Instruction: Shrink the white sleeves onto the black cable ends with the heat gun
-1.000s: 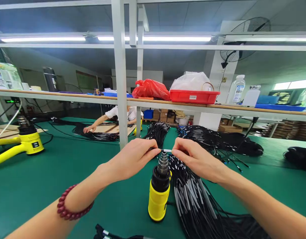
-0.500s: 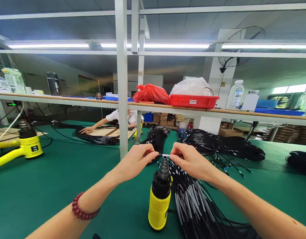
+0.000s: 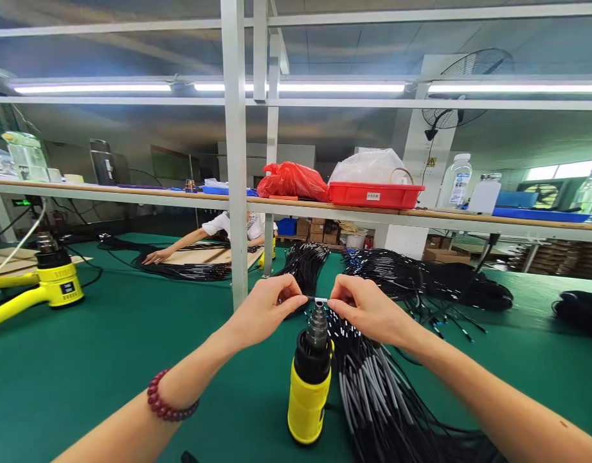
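Note:
Between my two hands a thin black cable with a white sleeve (image 3: pixel 321 299) is stretched level. My left hand (image 3: pixel 269 307) pinches its black part, thumb against fingers. At the other end, my right hand (image 3: pixel 367 308) pinches close to the white piece; its tip is hidden by my fingers. Just under the sleeve points the metal nozzle of a yellow heat gun (image 3: pixel 309 392), which stands upright on the green table. Beside it, to the right, lies a large bundle of black cables (image 3: pixel 377 392) with grey sections and white ends.
More black cable bundles (image 3: pixel 396 276) lie behind my hands. A second yellow heat gun (image 3: pixel 59 280) stands at the left. A shelf (image 3: pixel 296 207) on a white post (image 3: pixel 236 161) crosses ahead, carrying a red tray (image 3: pixel 375 195). Across the table, a co-worker's hand (image 3: pixel 158 256) rests by cables.
My hands hold nearly the same place over the nozzle, the cable still pinched between them. My left forearm has shifted slightly right. The co-worker's hand has moved a little left.

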